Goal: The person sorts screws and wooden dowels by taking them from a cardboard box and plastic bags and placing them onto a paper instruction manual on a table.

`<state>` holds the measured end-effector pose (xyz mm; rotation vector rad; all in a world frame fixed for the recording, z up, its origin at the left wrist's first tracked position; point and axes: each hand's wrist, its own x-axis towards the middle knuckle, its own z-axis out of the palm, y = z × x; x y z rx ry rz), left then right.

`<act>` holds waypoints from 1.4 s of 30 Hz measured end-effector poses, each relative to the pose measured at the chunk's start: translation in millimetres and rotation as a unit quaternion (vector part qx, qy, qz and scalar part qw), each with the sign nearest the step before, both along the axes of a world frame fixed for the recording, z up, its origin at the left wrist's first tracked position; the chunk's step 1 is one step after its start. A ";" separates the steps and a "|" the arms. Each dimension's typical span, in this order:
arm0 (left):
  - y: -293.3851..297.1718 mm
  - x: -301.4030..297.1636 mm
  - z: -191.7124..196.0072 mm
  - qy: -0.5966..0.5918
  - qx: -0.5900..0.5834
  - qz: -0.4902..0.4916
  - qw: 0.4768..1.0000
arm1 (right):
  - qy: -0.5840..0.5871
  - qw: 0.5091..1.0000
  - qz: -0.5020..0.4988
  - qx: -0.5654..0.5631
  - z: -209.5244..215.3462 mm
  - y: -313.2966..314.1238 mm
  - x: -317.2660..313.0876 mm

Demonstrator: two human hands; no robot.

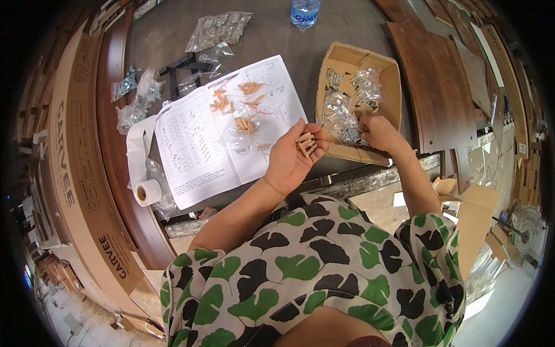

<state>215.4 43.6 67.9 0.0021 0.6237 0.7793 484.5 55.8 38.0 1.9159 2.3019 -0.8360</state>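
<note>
My left hand point(292, 159) is turned palm up, its fingers curled round several short wooden dowels point(306, 144). My right hand point(381, 134) reaches into a shallow cardboard box point(359, 56), its fingers bent together near the front edge; whatever they hold is hidden. Inside the box lie clear bags of metal screws point(342, 118) and another bag of hardware point(367, 82), with loose dark pieces among them. Left of my left hand, an open instruction booklet point(193, 176) lies on the table. More wooden dowels point(221, 103) rest on its pages, and a clear bag with dowels point(245, 125) lies there too.
Left of the booklet are a roll of white labels point(148, 192) and bags of fittings point(140, 104). Behind it lie black brackets point(184, 70) and another bag point(218, 32). A water bottle point(304, 13) stands at the far edge. Brown boards point(430, 87) flank the right side, a long carton point(69, 144) the left.
</note>
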 end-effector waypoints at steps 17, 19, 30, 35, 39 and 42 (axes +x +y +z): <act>-37.9 -2.0 -10.9 -0.007 -0.023 -0.090 0.996 | -0.134 0.988 0.071 -0.033 26.3 8.8 -10.4; -45.0 1.8 -15.0 -0.007 -0.030 -0.106 0.994 | -0.158 0.984 0.071 -0.044 26.9 17.9 -2.1; -56.7 3.1 -17.9 -0.014 -0.063 -0.099 0.993 | -0.021 0.999 -0.010 0.030 0.4 46.2 -0.6; -50.2 4.1 -20.4 -0.036 -0.041 -0.083 0.995 | -0.082 0.996 0.017 0.031 -4.8 42.4 -19.9; -50.1 5.8 -24.5 -0.043 -0.044 -0.076 0.995 | -0.067 0.995 -0.003 0.072 -1.0 39.8 -17.3; -54.1 2.4 -30.1 -0.040 -0.061 -0.060 0.996 | 0.067 0.991 -0.097 0.063 13.7 35.3 -5.9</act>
